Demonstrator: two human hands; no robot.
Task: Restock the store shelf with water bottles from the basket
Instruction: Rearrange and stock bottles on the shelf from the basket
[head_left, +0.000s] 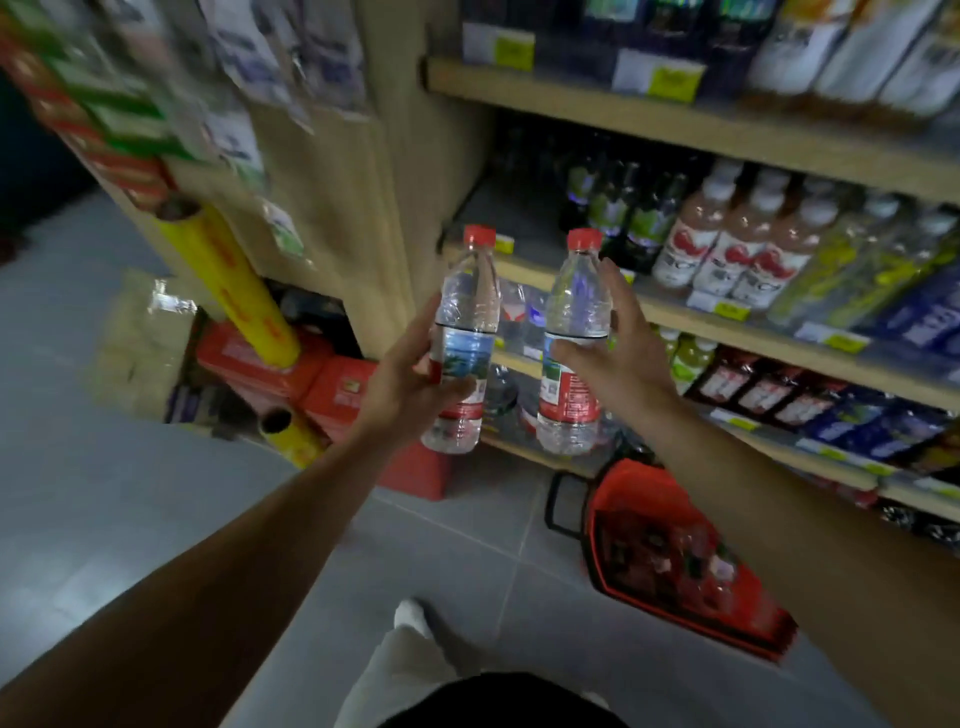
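Observation:
My left hand (410, 374) grips a clear water bottle (467, 312) with a red cap and a red and blue label, held upright. My right hand (618, 343) grips a second, matching water bottle (574, 332), also upright. Both bottles hang in the air in front of the left end of the wooden store shelf (691, 317). More water bottles (524, 322) stand on a lower shelf level behind them. The red basket (670, 561) sits on the floor under my right forearm, with several bottles inside.
The shelf levels to the right hold pink drink bottles (727, 249), dark bottles (623, 208) and blue packs (883, 421). Red boxes (291, 369) and yellow rolls (234, 280) stand at the shelf's left end. Grey tiled floor (104, 467) lies to the left.

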